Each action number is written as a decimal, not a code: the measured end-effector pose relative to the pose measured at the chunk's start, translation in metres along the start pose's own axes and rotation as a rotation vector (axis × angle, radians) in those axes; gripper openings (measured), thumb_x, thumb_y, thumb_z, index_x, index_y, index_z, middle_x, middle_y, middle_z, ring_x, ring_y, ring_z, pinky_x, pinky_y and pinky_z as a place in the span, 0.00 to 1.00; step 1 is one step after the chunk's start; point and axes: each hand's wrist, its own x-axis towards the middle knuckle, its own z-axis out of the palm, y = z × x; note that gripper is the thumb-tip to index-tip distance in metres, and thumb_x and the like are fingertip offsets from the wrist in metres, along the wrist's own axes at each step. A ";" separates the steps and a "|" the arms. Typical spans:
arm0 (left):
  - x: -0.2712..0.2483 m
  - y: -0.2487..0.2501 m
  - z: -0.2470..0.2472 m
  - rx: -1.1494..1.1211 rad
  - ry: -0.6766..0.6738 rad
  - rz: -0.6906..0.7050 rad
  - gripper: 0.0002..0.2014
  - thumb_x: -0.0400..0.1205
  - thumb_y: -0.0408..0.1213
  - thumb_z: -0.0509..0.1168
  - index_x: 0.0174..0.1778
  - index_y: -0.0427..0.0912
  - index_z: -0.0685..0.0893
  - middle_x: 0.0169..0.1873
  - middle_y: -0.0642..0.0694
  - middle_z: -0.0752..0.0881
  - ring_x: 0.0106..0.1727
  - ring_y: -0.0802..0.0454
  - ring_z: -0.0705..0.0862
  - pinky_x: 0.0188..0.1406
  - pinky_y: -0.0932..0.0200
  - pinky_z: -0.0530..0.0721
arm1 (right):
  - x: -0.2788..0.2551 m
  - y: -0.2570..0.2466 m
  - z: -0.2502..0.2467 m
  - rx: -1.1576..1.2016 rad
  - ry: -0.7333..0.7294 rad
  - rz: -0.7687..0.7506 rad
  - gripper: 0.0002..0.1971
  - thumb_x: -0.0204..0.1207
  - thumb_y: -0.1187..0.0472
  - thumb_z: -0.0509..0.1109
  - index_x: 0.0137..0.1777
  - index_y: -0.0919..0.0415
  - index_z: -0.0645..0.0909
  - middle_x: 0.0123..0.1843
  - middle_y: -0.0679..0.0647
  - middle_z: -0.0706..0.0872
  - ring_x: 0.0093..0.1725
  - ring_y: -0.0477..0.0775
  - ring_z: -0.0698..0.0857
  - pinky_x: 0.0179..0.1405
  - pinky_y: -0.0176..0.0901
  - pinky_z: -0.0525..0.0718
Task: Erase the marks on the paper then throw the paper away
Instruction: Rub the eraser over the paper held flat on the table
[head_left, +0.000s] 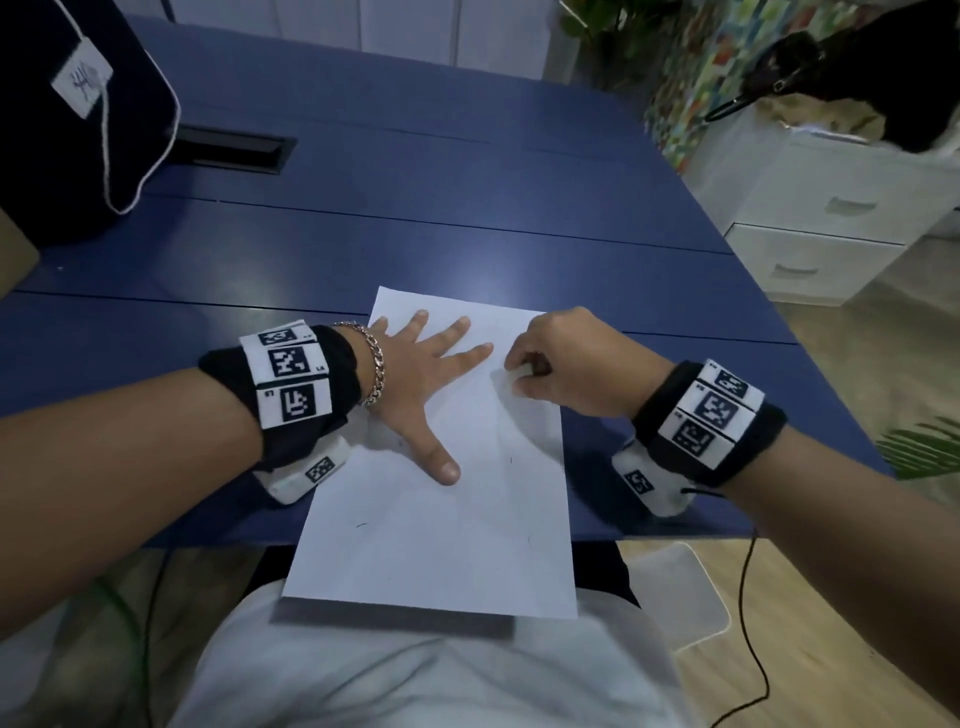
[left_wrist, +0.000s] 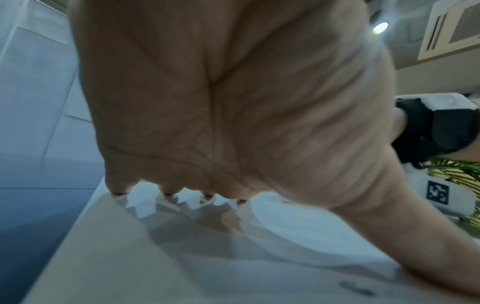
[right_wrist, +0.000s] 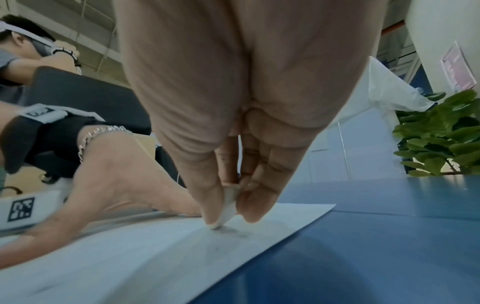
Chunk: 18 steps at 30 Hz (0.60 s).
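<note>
So we've got a white sheet of paper lying flat on the blue table, its near end sticking out past the table edge toward our lap. Our left hand is spread flat on it, fingers straight and splayed, palm pressing down around the 10 o'clock part of the sheet, thumb pointing back toward the middle. It's pinning the paper, not grabbing anything.

Our right hand is up at about 1 o'clock on the sheet, near the far right corner, fingers curled tight. Thumb and fingertips pinch a small white eraser, and its bottom tip touches the paper right on a smudgy grey pencil mark. The eraser sits just past our left fingertips, close but apart.

A few tiny dark marks show lower down, at roughly 7, 5 and 3 o'clock. A dark bag sits on the table at 11 o'clock, well apart from the paper.
</note>
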 end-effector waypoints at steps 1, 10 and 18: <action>0.000 0.000 -0.001 0.001 -0.010 -0.005 0.78 0.48 0.90 0.67 0.81 0.73 0.19 0.84 0.59 0.18 0.89 0.35 0.25 0.85 0.19 0.40 | 0.004 0.000 0.001 -0.007 0.012 0.016 0.07 0.79 0.59 0.76 0.54 0.55 0.92 0.45 0.47 0.90 0.46 0.49 0.86 0.47 0.45 0.87; 0.000 0.002 -0.004 0.010 -0.033 -0.009 0.79 0.42 0.91 0.63 0.80 0.74 0.18 0.84 0.59 0.18 0.89 0.34 0.26 0.85 0.19 0.41 | 0.001 -0.005 -0.003 0.046 -0.179 -0.022 0.10 0.74 0.54 0.79 0.55 0.45 0.93 0.45 0.40 0.92 0.42 0.35 0.86 0.40 0.25 0.80; -0.002 0.003 -0.005 0.005 -0.042 -0.017 0.79 0.44 0.91 0.65 0.80 0.74 0.19 0.84 0.59 0.18 0.89 0.35 0.26 0.85 0.19 0.42 | -0.003 -0.010 -0.003 0.074 -0.222 -0.044 0.09 0.72 0.54 0.79 0.52 0.44 0.93 0.43 0.40 0.91 0.42 0.37 0.86 0.40 0.25 0.81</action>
